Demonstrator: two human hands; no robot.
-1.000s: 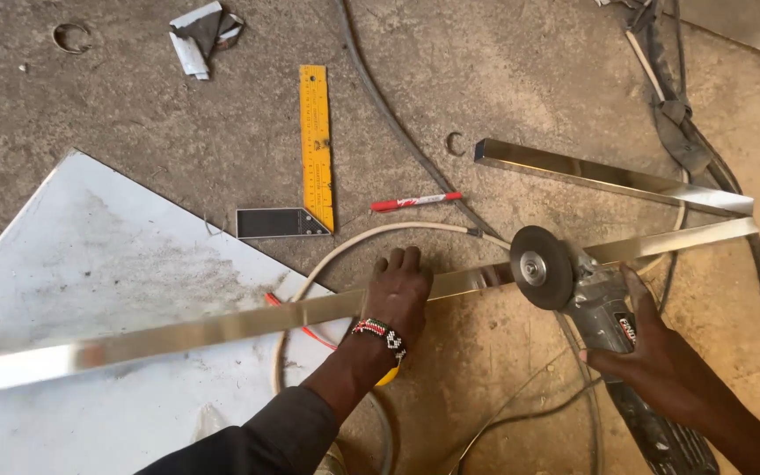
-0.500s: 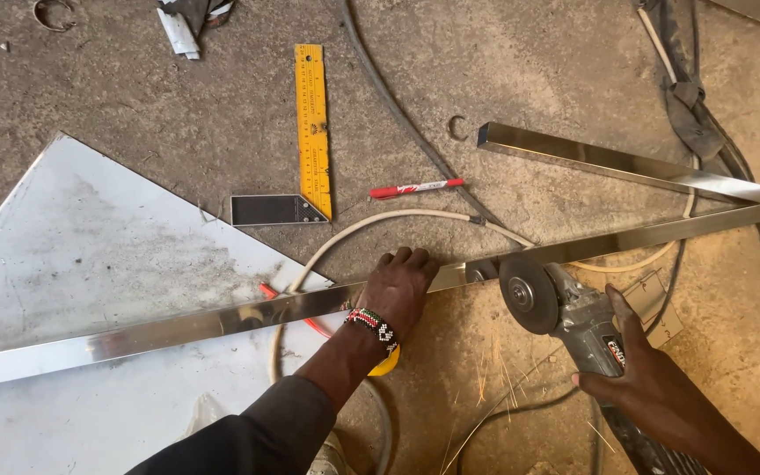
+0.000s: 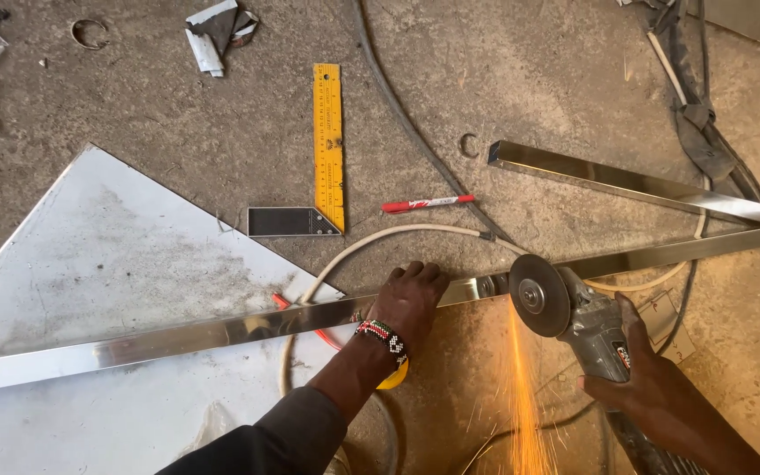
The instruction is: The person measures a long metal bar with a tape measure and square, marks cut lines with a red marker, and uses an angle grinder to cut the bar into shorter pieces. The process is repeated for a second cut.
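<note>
From the head camera, looking down at a rough concrete floor (image 3: 573, 88). A long shiny metal bar (image 3: 178, 334) lies across the floor, running from 9 o'clock up toward 3 o'clock. The left hand (image 3: 411, 299) lies on top of the bar near the middle of the picture, palm down with the fingers curled over it, holding it still. There is a beaded band on that wrist.

Just to the right, at about 4 o'clock, the right hand (image 3: 653, 387) is wrapped tight around the body of a grey grinder (image 3: 582, 321). Its round disc (image 3: 538, 295) touches the bar, and orange sparks (image 3: 521, 396) fly down toward 6 o'clock.

Under the bar at 8 o'clock lies a big flat metal sheet (image 3: 90, 255). A yellow square ruler (image 3: 327, 145) lies at 12 o'clock, with a red marker pen (image 3: 428, 204) just beside it. A second shiny bar (image 3: 626, 183) lies at 2 o'clock. A pale cable (image 3: 380, 242) curves between the ruler and the left hand.
</note>
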